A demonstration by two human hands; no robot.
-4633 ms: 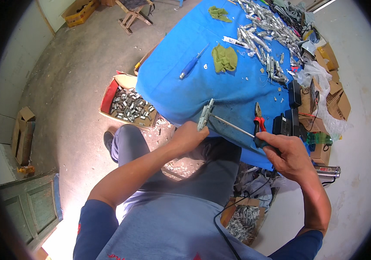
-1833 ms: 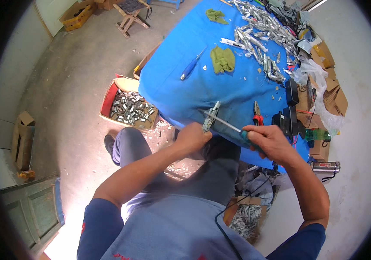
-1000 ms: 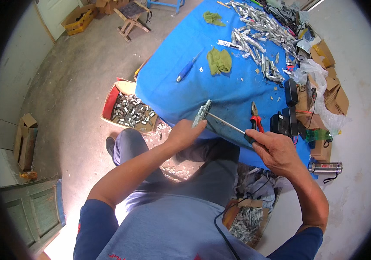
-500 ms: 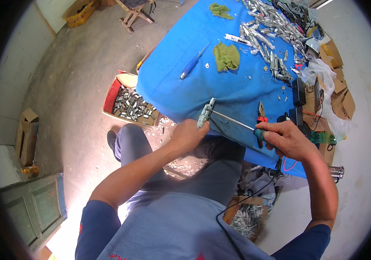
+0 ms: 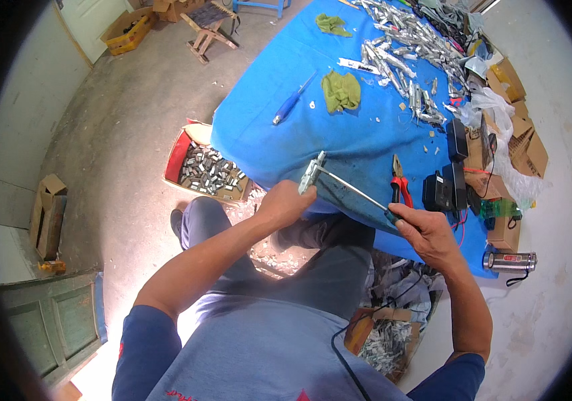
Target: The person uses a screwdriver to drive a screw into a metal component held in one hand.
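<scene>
My left hand (image 5: 284, 203) grips a small grey metal part (image 5: 312, 173) at the near edge of the blue-covered table (image 5: 279, 144). My right hand (image 5: 425, 232) holds the handle of a long thin screwdriver (image 5: 351, 190), whose shaft runs up and left so that its tip meets the metal part. Both hands hover just over the table's front edge, above my lap. Red-handled pliers (image 5: 399, 184) lie on the cloth just beyond the right hand.
A blue-handled screwdriver (image 5: 291, 101), green rags (image 5: 340, 90) and a heap of several metal parts (image 5: 403, 50) lie further up the table. Black adapters (image 5: 447, 182) sit at right. A red box of metal pieces (image 5: 204, 172) stands on the floor at left; cardboard boxes (image 5: 515, 134) at right.
The right hand has drawn back down and left along the table edge with the screwdriver. The left hand keeps its hold on the metal part and stays in nearly the same place.
</scene>
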